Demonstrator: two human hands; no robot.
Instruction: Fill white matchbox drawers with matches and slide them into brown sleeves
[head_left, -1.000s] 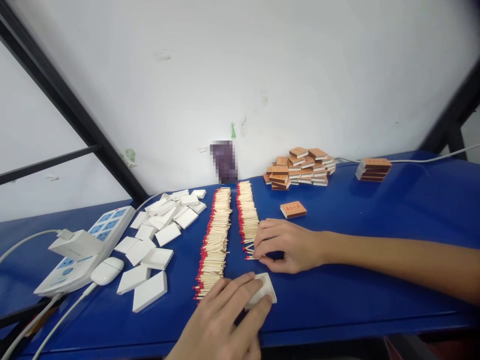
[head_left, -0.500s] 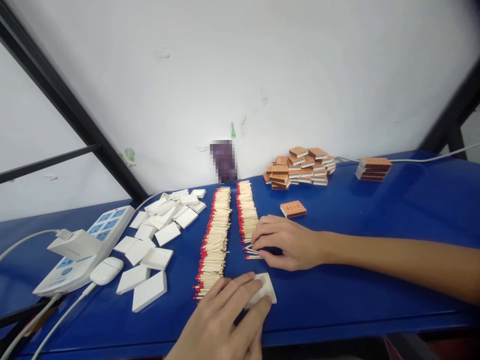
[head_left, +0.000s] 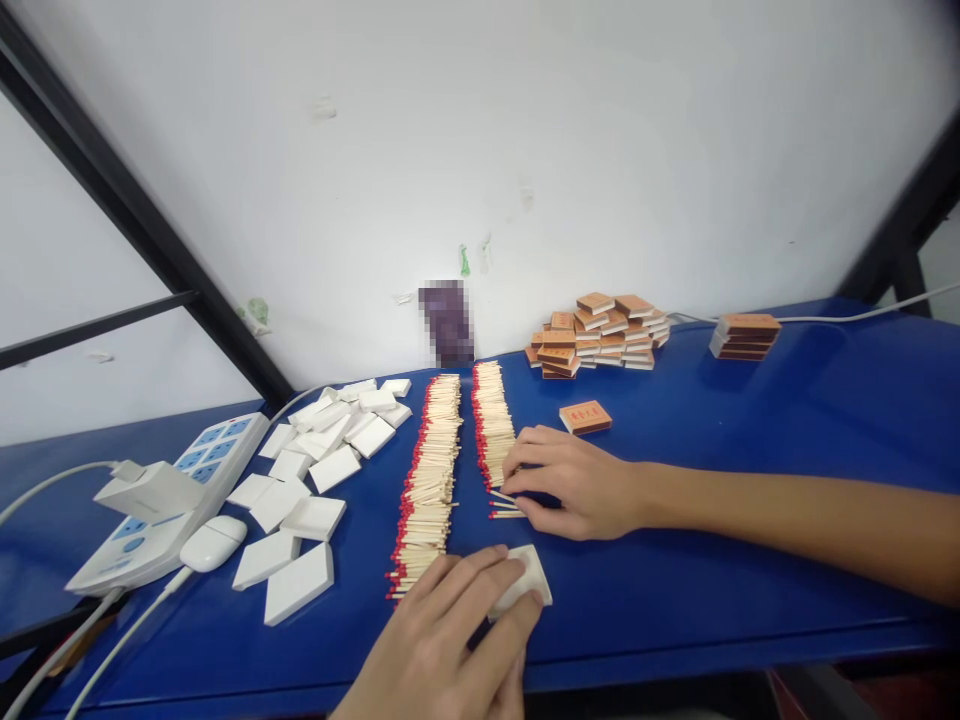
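1. At lower centre of the frame, a small white cardboard tray [head_left: 535, 580] is being held down on the blue tabletop [head_left: 712, 600] by the left hand [head_left: 444, 648], fingers curled over it.
2. Just above, at the near end of the right-hand row of matches [head_left: 495, 425], a few red-tipped wooden matchsticks [head_left: 504, 507] are being pinched by the right hand [head_left: 581, 482], fingertips closed.
3. These are being judged light, thin and snappable, best taken mid-shaft.
4. The tray is being judged flimsy, best gripped by its side walls.
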